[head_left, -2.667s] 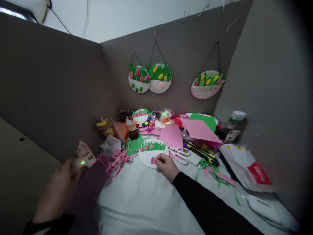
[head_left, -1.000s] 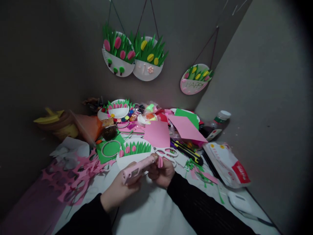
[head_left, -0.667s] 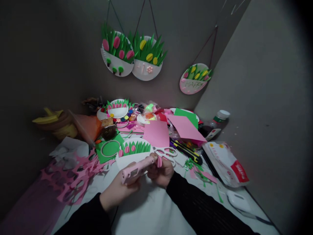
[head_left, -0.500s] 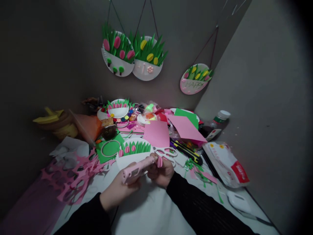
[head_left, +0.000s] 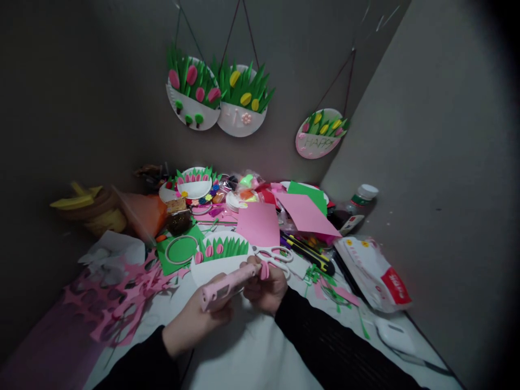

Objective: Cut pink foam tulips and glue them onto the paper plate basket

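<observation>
In my left hand (head_left: 205, 311) is a pink hot glue pen (head_left: 227, 284), its tip pointing right and away from me. My right hand (head_left: 266, 287) pinches a small folded pink paper petal (head_left: 265, 270), close to the pen's tip. Whether the tip touches it, I cannot tell. Just beyond my hands lies a white paper-plate pocket (head_left: 217, 265) with green paper grass (head_left: 233, 247) and several pink paper tulips (head_left: 209, 250). White-handled scissors (head_left: 280, 253) rest right behind my right hand.
Pink paper scraps (head_left: 122, 303) lie to the left, beside a green sheet (head_left: 170, 262) with a ring. Pink sheets (head_left: 260, 222), a black-and-yellow cutter (head_left: 311, 254), a tissue pack (head_left: 374, 273) and a bottle (head_left: 359, 203) stand farther back and right. Finished plates (head_left: 244, 122) hang on the wall.
The view has shifted slightly. My left hand still holds the glue pen and my right hand the petal; their grips look the same, with the tip near the petal.
</observation>
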The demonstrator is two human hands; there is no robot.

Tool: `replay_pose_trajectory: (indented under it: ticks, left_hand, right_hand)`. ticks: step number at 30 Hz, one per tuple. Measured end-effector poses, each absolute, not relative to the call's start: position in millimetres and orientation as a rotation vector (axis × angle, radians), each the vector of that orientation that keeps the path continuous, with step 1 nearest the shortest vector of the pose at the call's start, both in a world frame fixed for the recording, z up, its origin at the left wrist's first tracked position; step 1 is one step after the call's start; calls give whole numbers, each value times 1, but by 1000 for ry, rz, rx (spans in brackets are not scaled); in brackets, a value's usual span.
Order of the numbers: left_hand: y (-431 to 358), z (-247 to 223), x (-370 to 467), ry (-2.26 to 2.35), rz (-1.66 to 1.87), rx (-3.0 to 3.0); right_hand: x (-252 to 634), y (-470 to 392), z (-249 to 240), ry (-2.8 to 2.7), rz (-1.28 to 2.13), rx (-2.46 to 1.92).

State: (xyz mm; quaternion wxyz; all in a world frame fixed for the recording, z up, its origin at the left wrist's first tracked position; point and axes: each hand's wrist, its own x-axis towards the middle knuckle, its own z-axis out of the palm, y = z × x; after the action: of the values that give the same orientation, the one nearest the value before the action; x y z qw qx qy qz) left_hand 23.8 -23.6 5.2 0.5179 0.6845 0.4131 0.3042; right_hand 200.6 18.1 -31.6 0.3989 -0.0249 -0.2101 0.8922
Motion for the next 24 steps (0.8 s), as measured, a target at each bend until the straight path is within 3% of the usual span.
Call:
replay_pose_trajectory:
  ticks: [24]
  left_hand:
    - [-26,11,27,941,702,1643]
  right_hand:
    - [200,17,-25,-545,2237,-80]
